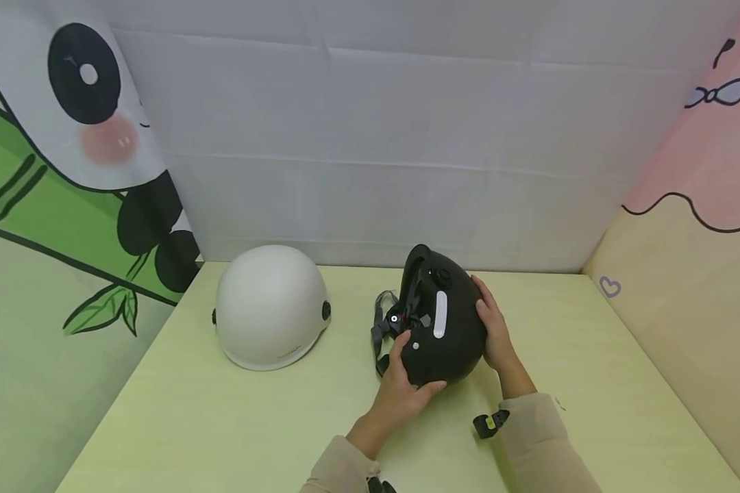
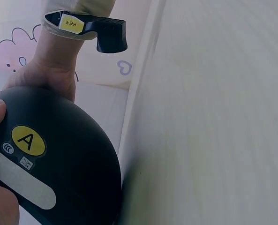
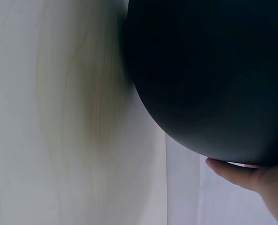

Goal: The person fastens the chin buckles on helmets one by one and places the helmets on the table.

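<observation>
Both hands hold a black helmet [image 1: 462, 349], tipped on its side with its opening facing left. My left hand [image 1: 401, 400] grips it at the near side, fingers at the rim and thumb on the shell. Against the right side of the shell lies my right hand [image 1: 496, 335], its fingers curving along the crown. A pale strip and a yellow "A" sticker [image 2: 28, 140] mark the shell. Straps with a buckle [image 1: 379, 332] hang out of the opening. In the right wrist view, fingers of the right hand [image 3: 251, 180] press the lower edge of the shell.
A white helmet [image 1: 270, 308] sits dome up on the pale wooden table [image 1: 222, 431], left of the black one. Behind stands a white cloth wall [image 1: 376, 137]. Cartoon-printed side panels flank the table. Small black cameras [image 1: 486, 424] are worn at the wrists.
</observation>
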A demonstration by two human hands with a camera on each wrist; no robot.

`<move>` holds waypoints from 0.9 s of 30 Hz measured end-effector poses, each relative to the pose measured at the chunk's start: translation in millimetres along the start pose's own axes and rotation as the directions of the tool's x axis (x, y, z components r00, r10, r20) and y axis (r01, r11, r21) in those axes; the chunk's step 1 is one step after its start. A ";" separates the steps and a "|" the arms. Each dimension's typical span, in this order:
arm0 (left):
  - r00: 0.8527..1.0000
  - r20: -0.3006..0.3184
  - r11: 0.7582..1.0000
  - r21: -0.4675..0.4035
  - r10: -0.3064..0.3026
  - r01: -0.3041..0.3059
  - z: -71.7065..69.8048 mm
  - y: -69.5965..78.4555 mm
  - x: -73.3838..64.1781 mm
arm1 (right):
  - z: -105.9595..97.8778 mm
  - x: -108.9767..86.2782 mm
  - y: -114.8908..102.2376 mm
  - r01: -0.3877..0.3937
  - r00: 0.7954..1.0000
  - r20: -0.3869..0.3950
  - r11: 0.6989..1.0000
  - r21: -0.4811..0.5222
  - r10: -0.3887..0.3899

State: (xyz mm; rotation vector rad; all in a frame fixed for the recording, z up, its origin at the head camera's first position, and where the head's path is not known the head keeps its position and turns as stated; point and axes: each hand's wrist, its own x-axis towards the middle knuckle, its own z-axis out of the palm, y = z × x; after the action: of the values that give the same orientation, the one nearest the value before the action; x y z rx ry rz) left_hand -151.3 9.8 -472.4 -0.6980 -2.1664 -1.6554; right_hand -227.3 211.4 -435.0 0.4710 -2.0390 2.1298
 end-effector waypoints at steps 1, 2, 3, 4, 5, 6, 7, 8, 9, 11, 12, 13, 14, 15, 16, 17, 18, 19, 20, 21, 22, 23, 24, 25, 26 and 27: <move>1.000 0.000 1.000 0.001 0.001 -0.001 0.0 -0.3 -0.4 | -0.3 -0.4 0.1 0.000 1.000 0.000 1.000 -0.003 0.000; 1.000 0.003 1.000 -0.003 0.000 0.000 0.1 -0.6 -0.8 | -0.6 -0.6 -0.1 0.000 1.000 0.001 1.000 -0.009 0.000; 1.000 0.004 1.000 -0.004 -0.002 0.002 0.2 -0.9 -1.0 | -1.0 -0.8 -0.4 -0.001 1.000 0.003 1.000 -0.016 0.001; 1.000 0.007 1.000 -0.005 -0.007 0.007 0.3 -1.5 -1.1 | -1.6 -0.6 -0.9 -0.002 1.000 0.007 1.000 -0.025 0.002; 1.000 0.009 1.000 -0.006 -0.011 0.011 0.5 -1.8 -1.1 | -2.1 -0.3 -1.9 -0.002 1.000 0.011 0.999 -0.038 0.002; 1.000 0.011 1.000 -0.006 -0.017 0.017 0.8 -2.4 -1.0 | -2.8 0.3 -2.6 -0.003 1.000 0.017 0.999 -0.049 0.003; 1.000 0.012 1.000 -0.002 -0.024 0.024 0.9 -2.6 -0.7 | -3.3 1.0 -3.7 -0.004 1.000 0.023 0.998 -0.057 0.006; 0.999 0.015 0.999 -0.002 -0.033 0.033 1.1 -2.5 -0.4 | -3.7 1.8 -5.1 -0.007 1.000 0.028 0.997 -0.074 0.009; 0.999 0.015 0.999 0.006 -0.038 0.038 1.2 -2.4 0.0 | -4.2 2.4 -6.6 -0.008 0.999 0.031 0.996 -0.091 0.011; 0.999 0.017 0.999 0.021 -0.040 0.039 1.5 -1.7 1.1 | -4.6 3.6 -11.1 -0.003 0.999 0.037 0.991 -0.136 0.008; 0.999 0.018 0.999 0.028 -0.033 0.032 1.7 -1.5 1.8 | -4.7 4.2 -13.7 0.001 0.999 0.037 0.988 -0.154 0.005; 0.999 0.019 0.999 0.035 -0.027 0.027 2.0 -1.1 2.8 | -4.5 4.9 -17.2 0.005 0.999 0.035 0.984 -0.177 0.002; 0.999 0.021 0.999 0.040 -0.026 0.025 2.4 -0.9 3.6 | -4.3 5.5 -20.9 0.010 0.999 0.035 0.979 -0.202 -0.003; 0.999 0.022 0.999 0.046 -0.025 0.024 2.7 -0.4 4.3 | -3.8 6.2 -25.0 0.016 0.999 0.035 0.972 -0.233 -0.008; 0.999 0.022 0.999 0.047 -0.029 0.027 3.1 0.2 5.0 | -3.3 7.2 -29.4 0.022 0.999 0.037 0.963 -0.270 -0.012; 0.999 0.026 0.998 0.049 -0.037 0.035 3.5 0.8 5.5 | -2.6 8.3 -33.8 0.026 0.999 0.039 0.952 -0.305 -0.014; 0.999 0.029 0.998 0.050 -0.045 0.043 3.9 1.5 6.1 | -1.7 9.6 -38.3 0.028 0.999 0.042 0.939 -0.342 -0.015; 0.998 0.034 0.997 0.048 -0.058 0.056 4.3 2.2 6.6 | -0.7 10.9 -42.6 0.032 0.999 0.046 0.925 -0.378 -0.016; 0.997 0.038 0.997 0.046 -0.071 0.069 4.6 3.0 7.0 | 0.2 12.4 -46.7 0.040 0.998 0.053 0.911 -0.410 -0.020; 0.996 0.041 0.996 0.045 -0.083 0.082 4.9 4.1 7.5 | 1.2 13.9 -50.5 0.046 0.998 0.059 0.898 -0.438 -0.023; 0.995 0.043 0.995 0.046 -0.089 0.087 5.2 4.9 8.0 | 2.0 15.4 -53.7 0.053 0.998 0.066 0.887 -0.459 -0.025; 0.995 0.046 0.995 0.047 -0.092 0.090 5.4 5.8 8.6 | 2.9 16.9 -56.5 0.061 0.997 0.074 0.878 -0.474 -0.029; 0.995 0.046 0.995 0.046 -0.090 0.088 5.7 6.4 9.1 | 3.7 18.3 -58.8 0.067 0.996 0.080 0.871 -0.486 -0.032; 0.995 0.045 0.995 0.046 -0.087 0.085 5.9 7.0 9.5 | 4.6 19.5 -60.8 0.073 0.996 0.084 0.862 -0.502 -0.035; 0.995 0.045 0.995 0.050 -0.084 0.082 6.0 7.6 9.7 | 5.5 20.2 -62.8 0.075 0.995 0.089 0.853 -0.516 -0.033; 0.996 0.043 0.996 0.055 -0.077 0.075 6.4 7.8 9.7 | 6.4 21.0 -64.3 0.074 0.995 0.092 0.842 -0.534 -0.029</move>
State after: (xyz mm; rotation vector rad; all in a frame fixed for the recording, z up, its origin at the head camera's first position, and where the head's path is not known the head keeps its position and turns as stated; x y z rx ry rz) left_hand -154.7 19.3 -462.7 -0.6511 -2.2859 -1.6276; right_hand -225.4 206.8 -367.3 0.5176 -2.4991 1.4196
